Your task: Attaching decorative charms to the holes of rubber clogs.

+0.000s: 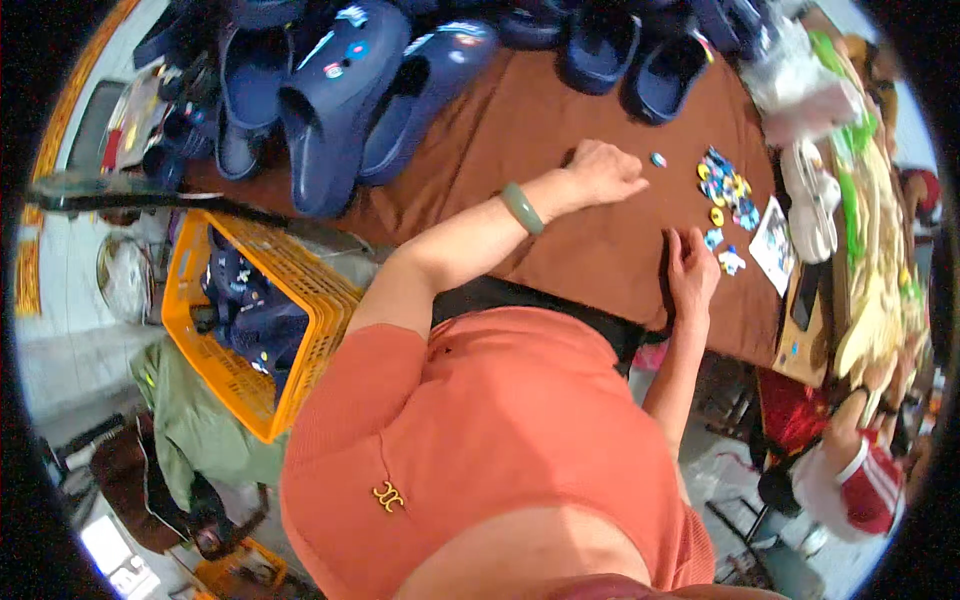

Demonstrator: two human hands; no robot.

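Left hand [603,172]: lies palm down on the brown counter [560,130], fingers loosely together and stretched toward a single small charm [658,159]; holds nothing that shows; fingertips just short of that charm.
Right hand [692,270]: rests on the counter nearer the body than the charm pile [726,190], fingers curled inward; cannot tell whether anything small is pinched inside.
Charm pile: a loose cluster of small colourful shoe charms, blue, yellow and white, just beyond the right hand and to the right of the single charm.
Stray charms [724,251]: a couple of pale blue and white pieces on the near side of the pile, just beside the right hand's fingertips.
Card [773,246]: a white printed card right of the pile, at the counter's edge.
Navy clogs [340,90]: heaped well left of and beyond the pile, several already bearing charms on the uppers.
Orange crate [300,330]: off the counter's left edge, far from the pile, with more dark clogs inside.
Step in hand: judged as picking and sorting charms, the left hand going for the lone piece.
Next move calls for: a fine fingertip pinch on the single charm, lifted clear without scattering the pile beside it.
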